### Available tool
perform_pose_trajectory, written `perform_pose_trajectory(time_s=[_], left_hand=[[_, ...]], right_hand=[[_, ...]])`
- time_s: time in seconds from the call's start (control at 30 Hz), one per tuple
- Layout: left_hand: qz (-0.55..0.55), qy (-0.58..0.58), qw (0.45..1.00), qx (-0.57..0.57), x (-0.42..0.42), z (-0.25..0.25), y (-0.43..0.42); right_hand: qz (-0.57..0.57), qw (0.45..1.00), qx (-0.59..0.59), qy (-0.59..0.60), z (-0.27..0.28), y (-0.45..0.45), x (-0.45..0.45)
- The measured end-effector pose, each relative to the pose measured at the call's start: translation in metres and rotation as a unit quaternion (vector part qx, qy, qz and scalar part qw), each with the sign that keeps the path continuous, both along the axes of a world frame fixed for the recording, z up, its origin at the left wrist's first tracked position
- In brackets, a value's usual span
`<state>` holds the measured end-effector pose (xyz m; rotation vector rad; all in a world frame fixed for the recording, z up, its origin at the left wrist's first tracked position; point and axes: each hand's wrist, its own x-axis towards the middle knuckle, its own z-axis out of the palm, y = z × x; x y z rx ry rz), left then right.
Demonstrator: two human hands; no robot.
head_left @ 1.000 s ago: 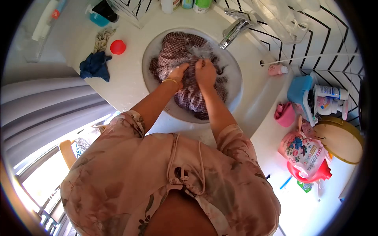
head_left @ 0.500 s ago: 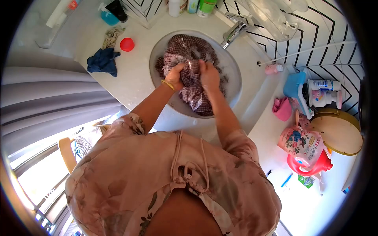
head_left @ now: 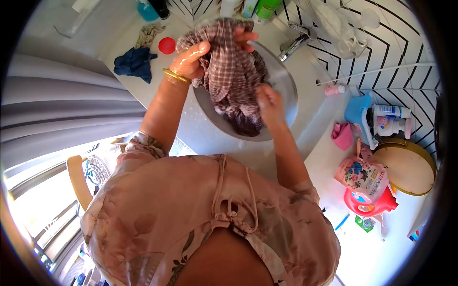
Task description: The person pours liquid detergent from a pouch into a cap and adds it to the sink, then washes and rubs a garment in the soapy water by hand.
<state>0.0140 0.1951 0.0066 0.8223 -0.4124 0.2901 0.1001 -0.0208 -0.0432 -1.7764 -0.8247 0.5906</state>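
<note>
A wet brown checked cloth [head_left: 229, 78] is partly raised, its lower part still in the round grey sink [head_left: 286, 95]. My left hand [head_left: 190, 61], with a gold bangle at the wrist, holds up the cloth's upper part; fingertips show on the far side of the fabric. My right hand [head_left: 271, 102] is closed at the cloth's right edge, low over the sink, and somewhat blurred. The chrome faucet [head_left: 296, 45] stands behind the sink to the right.
A dark blue cloth [head_left: 135, 64], a beige rag [head_left: 149, 35] and a red cup [head_left: 167, 45] lie on the left counter. Bottles [head_left: 265, 10] stand behind the sink. At right are a blue container [head_left: 358, 112], a pink pouch [head_left: 362, 176] and a round tray [head_left: 405, 167].
My left hand has risen away from the sink's middle, lifting the checked cloth. My right hand has moved right and lower, apart from the left. The view has shifted slightly.
</note>
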Motion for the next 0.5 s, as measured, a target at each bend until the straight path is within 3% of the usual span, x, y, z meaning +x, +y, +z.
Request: perform_pose_trajectory(time_s=[0.1, 0.17, 0.2, 0.27, 0.3, 0.33, 0.4, 0.5], left_hand=[[0.045, -0.021, 0.995, 0.090, 0.000, 0.053, 0.000], [0.115, -0.054, 0.975, 0.184, 0.009, 0.067, 0.008], [0.149, -0.072, 0.959, 0.230, 0.013, 0.069, 0.010], [0.096, 0.005, 0.994, 0.059, 0.018, 0.051, -0.010], [0.111, 0.056, 0.992, 0.022, 0.023, 0.047, -0.023], [0.095, 0.069, 0.991, -0.065, 0.026, 0.028, -0.034], [0.042, 0.144, 0.944, -0.294, 0.028, -0.013, -0.050], [0.047, 0.272, 0.862, -0.426, 0.029, -0.102, -0.074]], right_hand=[[-0.045, 0.990, 0.104, -0.084, 0.080, -0.015, 0.009], [-0.095, 0.986, 0.135, 0.014, 0.114, -0.026, 0.009], [-0.094, 0.985, 0.143, 0.001, 0.119, -0.031, 0.014], [-0.091, 0.982, 0.162, -0.026, 0.125, -0.035, 0.025], [-0.128, 0.975, 0.170, 0.063, 0.130, -0.032, 0.025], [-0.083, 0.984, 0.138, 0.076, 0.128, -0.033, 0.027], [0.003, 0.992, 0.047, 0.117, 0.119, -0.035, 0.032], [0.099, 0.981, -0.120, 0.117, 0.090, -0.036, 0.039]])
